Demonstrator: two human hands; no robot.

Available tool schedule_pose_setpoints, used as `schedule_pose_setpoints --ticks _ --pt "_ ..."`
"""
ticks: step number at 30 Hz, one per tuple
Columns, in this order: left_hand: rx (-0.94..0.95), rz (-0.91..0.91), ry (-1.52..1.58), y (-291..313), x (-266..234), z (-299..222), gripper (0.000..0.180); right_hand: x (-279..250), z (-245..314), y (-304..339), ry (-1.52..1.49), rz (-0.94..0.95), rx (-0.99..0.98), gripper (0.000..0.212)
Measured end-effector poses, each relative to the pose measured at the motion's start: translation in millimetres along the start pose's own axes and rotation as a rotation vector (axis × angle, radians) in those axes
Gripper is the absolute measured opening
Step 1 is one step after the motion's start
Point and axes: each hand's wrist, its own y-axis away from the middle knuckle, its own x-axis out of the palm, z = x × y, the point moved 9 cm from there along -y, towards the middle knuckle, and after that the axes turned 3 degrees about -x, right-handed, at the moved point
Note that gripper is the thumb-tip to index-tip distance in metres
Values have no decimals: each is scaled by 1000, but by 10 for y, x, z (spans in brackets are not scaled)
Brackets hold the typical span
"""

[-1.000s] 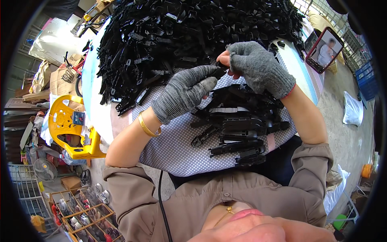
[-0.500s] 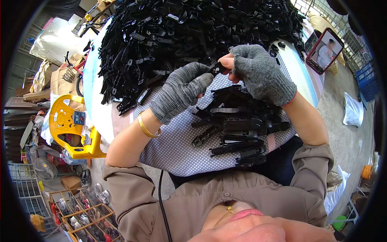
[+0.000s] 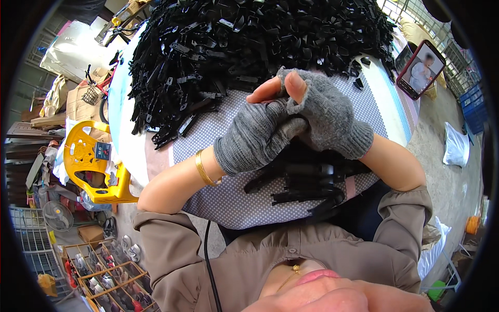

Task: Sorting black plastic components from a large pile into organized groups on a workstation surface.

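Observation:
My left hand (image 3: 254, 138), in a striped grey fingerless glove, is closed against the palm side of my right hand; what it holds, if anything, is hidden. My right hand (image 3: 327, 114), in a plain grey fingerless glove, lies pressed over it, with the thumb and a finger stretched apart. No black piece shows between them. Just below the hands, a small heap of long black plastic parts (image 3: 309, 179) lies on the dotted tablecloth (image 3: 234, 208), partly covered by them. A large pile of similar black plastic parts (image 3: 260, 41) rises beyond.
A phone (image 3: 422, 70) stands at the table's right side, its screen lit. On the left are a yellow plastic chair (image 3: 96, 195), a fan (image 3: 58, 216) and a rack of shoes (image 3: 112, 275). A black cable (image 3: 207, 255) hangs in front of my sleeve.
Both hands held a small black plastic part between their fingertips; now they are pressed together and it is out of sight. They have come nearer to me, over the small heap.

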Motion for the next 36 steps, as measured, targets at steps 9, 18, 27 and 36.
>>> schedule_pose_setpoints --ticks 9,18,27,36 --pt "-161 88 42 -22 121 113 25 -911 -495 -174 165 -231 126 43" --pt "-486 113 427 132 144 413 27 -524 -541 -208 1325 36 66 26" --pt "-271 173 -237 -110 -321 244 30 -562 -526 19 1340 133 229 24" --pt "-377 -64 -981 -343 -528 721 29 -612 -504 89 1272 153 285 34"
